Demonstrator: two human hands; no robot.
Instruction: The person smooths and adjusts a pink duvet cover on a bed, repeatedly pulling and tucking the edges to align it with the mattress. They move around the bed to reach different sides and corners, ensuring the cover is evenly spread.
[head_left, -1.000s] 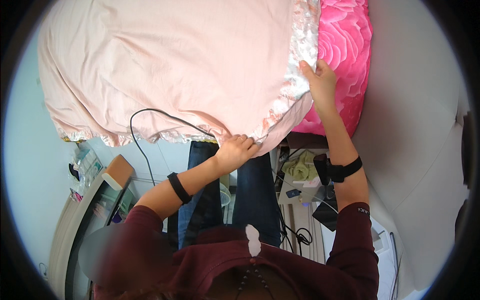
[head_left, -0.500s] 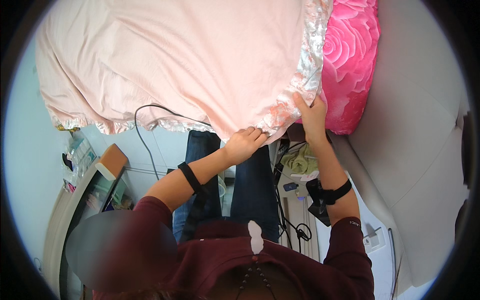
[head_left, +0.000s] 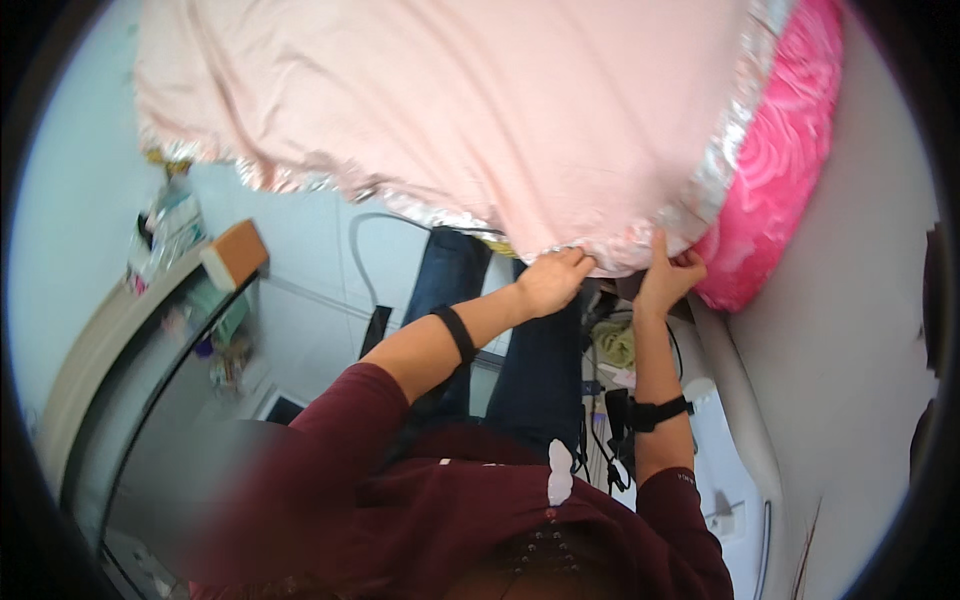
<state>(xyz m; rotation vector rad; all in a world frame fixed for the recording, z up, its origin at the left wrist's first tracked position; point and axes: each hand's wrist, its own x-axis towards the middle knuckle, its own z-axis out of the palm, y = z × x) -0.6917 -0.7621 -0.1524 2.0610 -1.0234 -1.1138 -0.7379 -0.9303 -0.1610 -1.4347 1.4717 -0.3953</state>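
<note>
A pale pink quilt with a shiny silver-and-peach patterned border is spread out in front of me. My left hand grips its near edge, fingers curled over the border close to the corner. At that rounded corner, to the right, my right hand pinches the border between thumb and fingers. Bright pink rose-printed bedding shows beyond the quilt's right side. My fingertips are partly hidden in the cloth folds.
A padded light grey panel rises on the right. Below my right arm are dark cables and a green cloth. A tan box sits on a curved cabinet at left. A grey cord hangs from under the quilt.
My view has turned, so the quilt sits farther right and tilted. Both hands stay on the border, and the quilt's near edge looks straighter and less draped.
</note>
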